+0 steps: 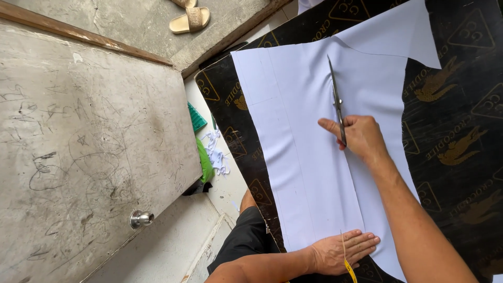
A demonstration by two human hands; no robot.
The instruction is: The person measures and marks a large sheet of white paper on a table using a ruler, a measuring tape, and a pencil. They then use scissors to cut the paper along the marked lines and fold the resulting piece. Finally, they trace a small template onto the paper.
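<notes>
A person is leaning over a black board (461, 105) printed with gold emblems, where a sheet of white fabric (304, 157) is lying flat. Their right hand (360, 137) is gripping a pair of scissors (336, 99), the blades pointing away along a cut line in the fabric. Their left hand (341, 251) is pressing palm-down on the fabric's near edge, with a yellow measuring tape (349, 268) lying across its fingers. Beside the board, white fabric scraps (216, 152) are lying on the floor near a scuffed grey door (89, 141) with a metal knob (140, 218). Tan sandals (189, 20) are sitting beyond it.

grey door (89, 136) with round knob (140, 218), sandals (189, 19), fabric scraps (216, 152) on floor
</notes>
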